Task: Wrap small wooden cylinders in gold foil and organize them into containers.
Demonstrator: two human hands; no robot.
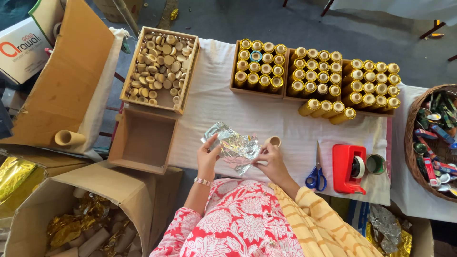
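A crinkled silver foil sheet point(234, 147) is held between both hands over the white cloth point(214, 109). My left hand point(208, 159) grips its left edge. My right hand point(272, 162) pinches its right edge. A short cardboard tube point(273, 141) stands upright just above my right hand, partly hidden by the fingers. Blue-handled scissors point(316, 172) lie to the right of that hand.
Wooden trays of gold-wrapped tubes point(259, 64) line the far side. A tray of small wooden discs point(159, 66) sits far left, an empty box point(143, 140) below it. A red tape dispenser point(350, 169) and a wicker basket point(409, 143) are at right; a carton point(57, 209) with gold foil at lower left.
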